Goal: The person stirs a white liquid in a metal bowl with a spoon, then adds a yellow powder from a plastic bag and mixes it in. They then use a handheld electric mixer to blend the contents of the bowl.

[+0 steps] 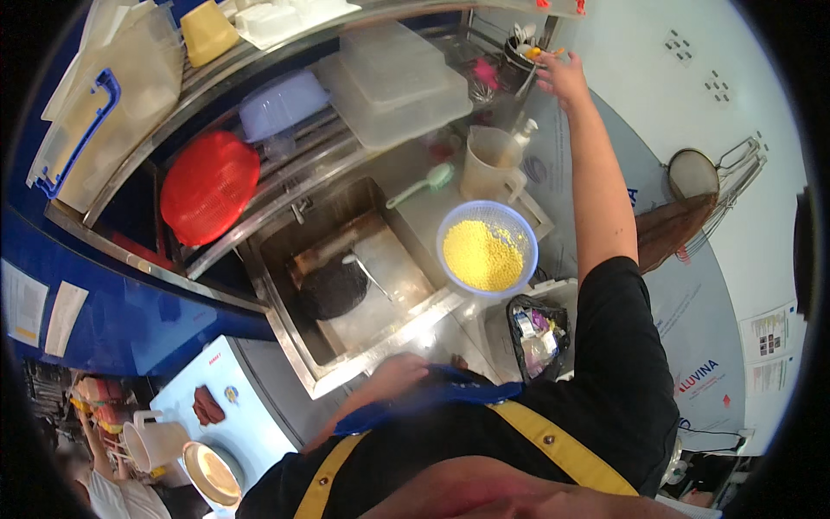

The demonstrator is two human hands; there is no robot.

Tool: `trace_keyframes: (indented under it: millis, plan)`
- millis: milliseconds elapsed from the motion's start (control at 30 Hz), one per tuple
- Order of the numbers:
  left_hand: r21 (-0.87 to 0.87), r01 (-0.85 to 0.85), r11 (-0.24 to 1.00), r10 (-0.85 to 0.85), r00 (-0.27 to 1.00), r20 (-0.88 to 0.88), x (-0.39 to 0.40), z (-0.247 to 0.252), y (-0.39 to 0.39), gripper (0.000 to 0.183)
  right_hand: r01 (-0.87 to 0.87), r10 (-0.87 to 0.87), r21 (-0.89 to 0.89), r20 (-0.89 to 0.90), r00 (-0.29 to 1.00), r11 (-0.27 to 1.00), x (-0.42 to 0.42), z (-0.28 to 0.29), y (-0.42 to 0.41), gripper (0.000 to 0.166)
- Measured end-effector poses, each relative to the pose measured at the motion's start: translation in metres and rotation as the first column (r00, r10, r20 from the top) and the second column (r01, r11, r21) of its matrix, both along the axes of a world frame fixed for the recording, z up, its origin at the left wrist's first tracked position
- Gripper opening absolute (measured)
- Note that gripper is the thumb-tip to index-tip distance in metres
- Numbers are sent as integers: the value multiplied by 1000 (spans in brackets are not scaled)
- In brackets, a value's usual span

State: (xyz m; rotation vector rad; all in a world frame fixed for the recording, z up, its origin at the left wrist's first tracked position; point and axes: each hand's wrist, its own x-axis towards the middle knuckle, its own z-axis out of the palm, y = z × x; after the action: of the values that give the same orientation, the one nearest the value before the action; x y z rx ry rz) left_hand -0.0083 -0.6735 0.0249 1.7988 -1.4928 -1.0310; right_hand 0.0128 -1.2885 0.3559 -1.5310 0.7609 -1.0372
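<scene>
My right hand (561, 76) reaches up to a dark container (517, 57) of spoons and other utensils at the shelf's right end. Its fingers are by an orange-yellow item (533, 52); whether they grip it is unclear. Low in front of my body, my left hand (399, 375) is close to the front rim of a steel sink (390, 338), its fingers partly hidden. A blue plastic colander (487, 211) holding small yellow beans or grains (480, 256) stands right of the basin. Inside the sink lie a dark round mesh-like item (334, 289) and a thin white-ended utensil (371, 276).
A plastic measuring jug (487, 162), a pump bottle (526, 132) and a green brush (425, 183) sit behind the colander. Lined bin (538, 344) below it. The rack holds a red basket (211, 188) and clear tubs (395, 84). Strainers (694, 174) hang right. Another person (120, 490) is lower left.
</scene>
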Motion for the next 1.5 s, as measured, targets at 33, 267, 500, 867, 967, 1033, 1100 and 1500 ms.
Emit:
trace_keyframes:
  millis: [33,267,500,867,967,1033,1100,1500]
  plan:
    - [80,-79,994,82,996,-42,-4,37,-13,32,-56,56,-9,-5,998,998,-4,1,-11,92]
    - [59,-403,913,406,913,-40,-46,60,-37,24,-97,-415,-812,-393,820,576,-14,10,-68,43]
    - [109,-580,807,580,814,37,-87,80,-48,26,-278,-434,-812,-525,732,513,34,49,-116,46]
    - [114,-764,635,772,633,-61,-132,69,-32,25,-488,-155,-415,-860,487,768,69,78,-91,39]
    - [99,-793,601,799,596,-79,-143,56,-23,27,-536,-83,-452,-814,575,713,65,70,-90,43]
    - [77,-791,607,794,607,-29,-144,72,-26,26,-503,-128,-591,-718,684,630,74,52,-128,44]
    - [90,-789,608,794,606,-47,-141,73,-29,26,-451,-302,-775,-603,739,443,92,37,-179,41]
    - [49,-794,606,795,607,-6,-155,86,-29,24,141,-154,-979,118,981,146,-23,49,-95,9]
